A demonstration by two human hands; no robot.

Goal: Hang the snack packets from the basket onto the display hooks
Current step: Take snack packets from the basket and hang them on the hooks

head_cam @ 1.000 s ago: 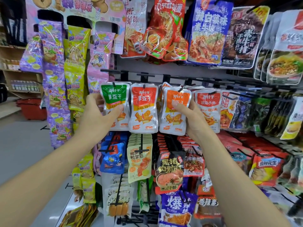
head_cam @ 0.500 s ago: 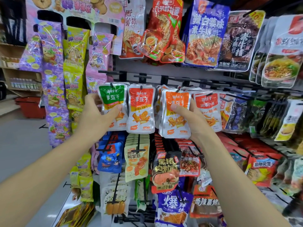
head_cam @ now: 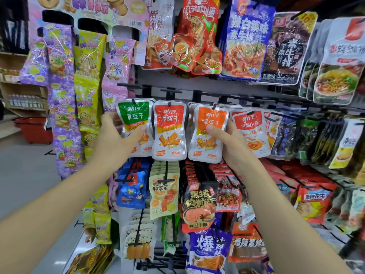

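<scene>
My left hand (head_cam: 114, 139) grips a stack of green-topped snack packets (head_cam: 134, 115) hanging on a black display hook (head_cam: 134, 100) at the left of the middle row, thumb across their front. My right hand (head_cam: 229, 143) grips a stack of orange-topped packets (head_cam: 209, 123) at the third hook, thumb on the front. Between them a stack of red-topped packets (head_cam: 169, 131) hangs free on its own hook. A red basket (head_cam: 33, 129) stands on the floor far left.
Packed rows of hanging snack bags fill the rack above, below and to the right, including red-topped fish packets (head_cam: 250, 133) beside my right hand. Long candy strips (head_cam: 63, 107) hang at the left. Black hook arms stick out toward me. Grey floor lies at the left.
Both hands keep their hold on the same stacks. The orange-topped stack has shifted slightly on its hook, and the view has dropped a little.
</scene>
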